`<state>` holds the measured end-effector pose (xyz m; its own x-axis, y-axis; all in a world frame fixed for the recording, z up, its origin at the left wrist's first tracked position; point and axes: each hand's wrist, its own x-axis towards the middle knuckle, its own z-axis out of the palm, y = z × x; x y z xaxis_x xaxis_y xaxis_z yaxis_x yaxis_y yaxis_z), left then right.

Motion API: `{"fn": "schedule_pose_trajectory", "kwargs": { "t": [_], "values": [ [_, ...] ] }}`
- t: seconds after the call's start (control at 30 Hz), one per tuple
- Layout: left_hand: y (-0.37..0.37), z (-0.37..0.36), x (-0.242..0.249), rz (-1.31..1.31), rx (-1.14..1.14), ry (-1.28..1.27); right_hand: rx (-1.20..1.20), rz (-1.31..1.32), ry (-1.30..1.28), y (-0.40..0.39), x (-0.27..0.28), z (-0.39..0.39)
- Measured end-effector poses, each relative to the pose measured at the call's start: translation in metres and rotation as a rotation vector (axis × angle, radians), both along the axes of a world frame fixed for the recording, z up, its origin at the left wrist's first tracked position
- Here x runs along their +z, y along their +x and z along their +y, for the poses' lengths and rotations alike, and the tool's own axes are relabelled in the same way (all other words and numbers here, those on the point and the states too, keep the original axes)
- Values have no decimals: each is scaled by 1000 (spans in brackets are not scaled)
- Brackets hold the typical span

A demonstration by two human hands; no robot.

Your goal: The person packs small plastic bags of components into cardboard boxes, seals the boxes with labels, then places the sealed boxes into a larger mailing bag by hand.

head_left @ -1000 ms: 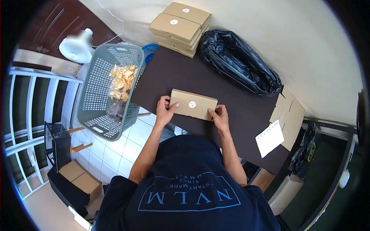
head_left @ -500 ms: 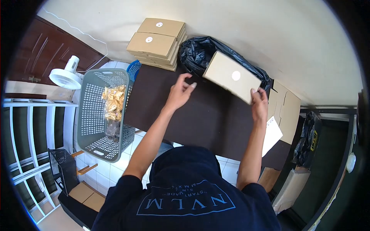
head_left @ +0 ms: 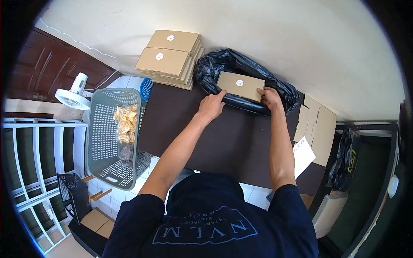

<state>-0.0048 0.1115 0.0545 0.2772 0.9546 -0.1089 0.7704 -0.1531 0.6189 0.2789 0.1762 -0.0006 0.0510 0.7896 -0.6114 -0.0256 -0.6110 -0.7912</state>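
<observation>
A closed cardboard box with a round white sticker lies in the mouth of a black plastic bag at the table's back edge. My right hand grips the box's right end between thumb and fingers. At the box's front left corner, my left hand has its fingers closed on the bag's rim, close against the box. Two side-by-side stacks of similar boxes stand left of the bag.
The dark brown table holds flat cardboard and a white sheet at its right. A grey basket with gold-coloured packets stands left of it, near a white fan. A wall rises behind.
The box has moved left and down into the bag's opening and now lies flatter. My left hand has closed at the bag's rim. My right hand still holds the box.
</observation>
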Motion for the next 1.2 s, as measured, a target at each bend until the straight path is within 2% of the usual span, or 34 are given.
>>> {"fn": "schedule_pose_trajectory", "kwargs": {
  "t": [0.1,0.13,0.17,0.2,0.23,0.33,0.37,0.4,0.5,0.57,0.67,0.77,0.87,0.93,1.03,1.2],
  "values": [
    [-1,-1,-19,-25,4,50,44,-44,96,2,-18,1],
    [-2,-4,-15,-26,6,52,20,-141,53,-7,-1,-10],
    [-6,-14,-12,-79,8,38,21,-141,50,-4,-9,-20],
    [-10,-27,-6,-132,14,22,25,-23,42,2,-26,-27],
    [-15,-40,0,-132,23,21,32,98,36,-5,-18,-36],
    [-35,-94,21,-184,17,-9,60,-34,-94,-23,0,-87],
    [-43,-113,29,-212,47,-104,71,-46,-117,-34,10,-108],
    [-52,-132,34,-240,76,-201,68,-29,-119,-48,19,-130],
    [-84,-186,35,-230,65,-174,57,64,-166,-86,30,-184],
    [-100,-218,34,-192,86,-218,71,159,-191,-102,21,-198],
    [-108,-241,26,-147,134,-258,108,120,-176,-114,9,-189],
    [-110,-248,25,-111,228,-250,128,0,-121,-123,19,-159],
    [-111,-245,25,-114,279,-243,160,-61,-98,-121,1,-149],
    [-111,-242,36,-155,341,-339,158,22,-113,-122,8,-153],
    [-113,-240,32,-165,371,-297,75,67,-178,-123,26,-168],
    [-118,-238,35,-125,313,-332,-5,172,-155,-111,5,-178]
  ]
}}
